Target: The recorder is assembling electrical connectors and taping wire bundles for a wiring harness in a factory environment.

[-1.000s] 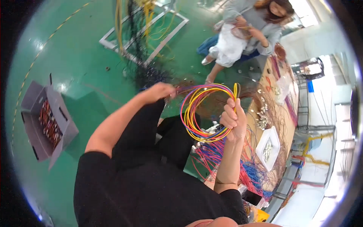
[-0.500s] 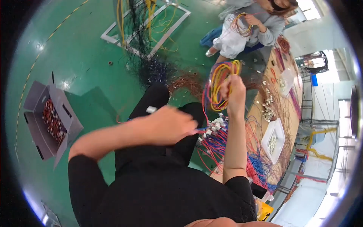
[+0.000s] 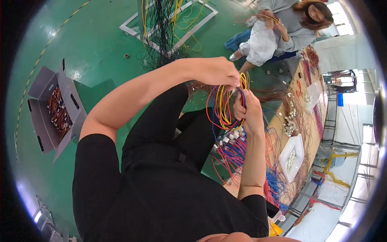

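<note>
A looped coil of yellow, red and blue wires (image 3: 222,105) hangs in front of my knees. My right hand (image 3: 249,109) has its fingers wrapped round the coil's right side. At the top of the coil my left hand (image 3: 225,76) is closed, its fingertips pressed onto the wires close to my right hand. Some of its fingers are hidden behind the hand's back. Below the coil lies a pile of red and blue wires (image 3: 231,155) with white connectors (image 3: 229,139) at their ends.
At the right a wooden table (image 3: 278,128) carries thin wires, loose white connectors and a white tray (image 3: 292,158). An open box (image 3: 39,121) of wires stands on the floor at the left. A white frame (image 3: 197,25) draped with wires stands ahead; a seated co-worker (image 3: 282,34) handles wires.
My left hand has swung up from above my lap to the top of the coil, beside my right hand. The coil has turned and sits slightly lower. The co-worker's hands have shifted too.
</note>
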Available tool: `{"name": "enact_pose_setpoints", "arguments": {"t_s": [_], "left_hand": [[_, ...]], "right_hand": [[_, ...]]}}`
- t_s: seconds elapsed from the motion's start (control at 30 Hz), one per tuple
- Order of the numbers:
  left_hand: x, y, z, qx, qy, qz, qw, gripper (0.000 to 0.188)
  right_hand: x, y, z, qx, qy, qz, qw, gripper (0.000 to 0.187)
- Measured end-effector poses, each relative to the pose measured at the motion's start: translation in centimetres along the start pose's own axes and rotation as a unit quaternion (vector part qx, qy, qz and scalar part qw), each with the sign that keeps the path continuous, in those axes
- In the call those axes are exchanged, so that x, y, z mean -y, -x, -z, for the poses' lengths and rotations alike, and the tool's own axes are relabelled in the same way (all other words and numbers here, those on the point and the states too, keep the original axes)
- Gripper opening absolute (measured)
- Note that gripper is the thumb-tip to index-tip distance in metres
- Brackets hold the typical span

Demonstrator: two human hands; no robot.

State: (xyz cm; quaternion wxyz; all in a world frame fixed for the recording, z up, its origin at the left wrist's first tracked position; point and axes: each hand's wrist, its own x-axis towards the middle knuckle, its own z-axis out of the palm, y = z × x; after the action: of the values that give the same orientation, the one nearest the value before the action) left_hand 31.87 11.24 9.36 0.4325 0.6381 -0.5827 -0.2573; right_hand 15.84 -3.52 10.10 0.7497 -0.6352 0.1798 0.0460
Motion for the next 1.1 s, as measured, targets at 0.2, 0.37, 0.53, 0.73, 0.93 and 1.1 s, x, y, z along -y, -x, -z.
{"name": "enact_pose_setpoints", "arguments": {"t_s": [0.2, 0.37, 0.53, 0.73, 0.93, 1.1], "left_hand": [[2.8, -0.8, 0.7, 0.050, 0.045, 0.045, 0.997, 0.034], [6.1, 1.5, -0.5, 0.039, 0.324, 0.086, 0.941, 0.030], [7.9, 1.4, -0.2, -0.001, 0.241, 0.100, 0.965, 0.030], [10.8, 4.5, -0.9, -0.023, 0.260, 0.120, 0.958, 0.032], [12.6, 9.2, -4.8, -0.166, 0.213, 0.129, 0.954, 0.032], [13.2, 15.9, -10.8, -0.238, 0.153, 0.191, 0.940, 0.028]], "right_hand": [[1.8, 1.3, 0.1, 0.056, -0.119, -0.039, 0.990, 0.029], [2.3, 1.7, 1.8, 0.056, -0.193, -0.051, 0.978, 0.031], [1.8, 1.8, 1.3, 0.057, -0.153, -0.075, 0.984, 0.033], [3.4, 2.0, 3.2, 0.026, -0.164, -0.024, 0.986, 0.029], [4.1, 1.7, 5.5, 0.061, -0.371, 0.010, 0.927, 0.024], [5.1, 1.8, 8.2, 0.059, -0.471, 0.100, 0.875, 0.024]]}}
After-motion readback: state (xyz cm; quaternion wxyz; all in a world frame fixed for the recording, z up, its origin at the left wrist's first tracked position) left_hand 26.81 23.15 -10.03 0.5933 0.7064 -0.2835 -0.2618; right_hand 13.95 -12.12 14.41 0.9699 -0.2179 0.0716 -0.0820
